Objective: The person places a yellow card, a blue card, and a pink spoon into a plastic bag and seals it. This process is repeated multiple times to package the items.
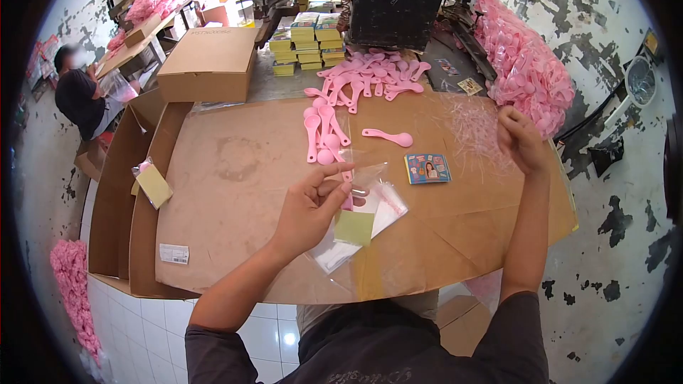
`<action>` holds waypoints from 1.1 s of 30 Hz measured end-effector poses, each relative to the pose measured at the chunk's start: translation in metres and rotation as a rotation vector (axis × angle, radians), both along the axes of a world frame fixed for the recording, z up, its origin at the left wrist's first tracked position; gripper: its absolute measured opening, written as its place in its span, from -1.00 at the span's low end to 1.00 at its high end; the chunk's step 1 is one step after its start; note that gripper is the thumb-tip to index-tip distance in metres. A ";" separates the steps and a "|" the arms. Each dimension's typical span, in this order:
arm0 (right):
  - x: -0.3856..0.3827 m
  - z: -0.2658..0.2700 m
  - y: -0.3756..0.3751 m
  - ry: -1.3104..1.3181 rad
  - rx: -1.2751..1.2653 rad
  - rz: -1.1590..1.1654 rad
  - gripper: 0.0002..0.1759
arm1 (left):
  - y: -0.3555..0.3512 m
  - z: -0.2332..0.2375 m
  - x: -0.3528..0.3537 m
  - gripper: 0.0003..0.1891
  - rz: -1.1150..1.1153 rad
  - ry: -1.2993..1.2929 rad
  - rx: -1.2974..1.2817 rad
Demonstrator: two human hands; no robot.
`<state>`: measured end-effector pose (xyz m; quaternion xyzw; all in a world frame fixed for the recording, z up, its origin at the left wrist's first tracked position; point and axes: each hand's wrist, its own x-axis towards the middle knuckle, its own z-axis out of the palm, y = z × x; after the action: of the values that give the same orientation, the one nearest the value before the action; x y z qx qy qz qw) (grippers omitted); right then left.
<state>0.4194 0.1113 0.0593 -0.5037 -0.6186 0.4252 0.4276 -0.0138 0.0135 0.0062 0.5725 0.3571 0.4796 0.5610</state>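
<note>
My left hand (309,203) pinches the top of a clear plastic bag (377,171) between thumb and fingers. Part of a pink spoon (347,203) shows inside it, behind my fingers, and a yellow-green card (353,227) lies just below. Under these is a stack of flat clear bags (390,204). Off to the right, my right hand (523,141) is raised with curled fingers beside a heap of thin clear plastic strips (475,128); whether anything is between the fingertips cannot be seen. Between the hands are a small stack of printed cards (427,168) and a single pink spoon (388,137).
Loose pink spoons (366,75) pile up at the back middle, before stacked card bundles (306,39). A closed carton (206,57) stands back left. An open carton (121,206) adjoins the left edge, a packed bag (154,186) at its rim. A person (82,96) sits far left.
</note>
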 end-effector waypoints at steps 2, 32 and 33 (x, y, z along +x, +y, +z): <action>0.010 -0.009 0.006 -0.239 0.171 -0.178 -0.73 | 0.001 -0.002 0.002 -0.61 0.013 -0.060 -0.014; -0.180 -0.056 -0.052 0.221 -0.078 0.423 -0.83 | 0.006 -0.026 0.002 -0.74 0.018 0.019 0.052; -0.178 -0.057 -0.051 0.220 -0.050 0.429 -0.83 | 0.006 -0.027 0.001 -0.74 0.006 0.017 0.075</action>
<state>0.2409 0.0601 0.0026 -0.3218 -0.6505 0.5739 0.3795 -0.0131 0.0197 -0.0204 0.5960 0.3455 0.4893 0.5347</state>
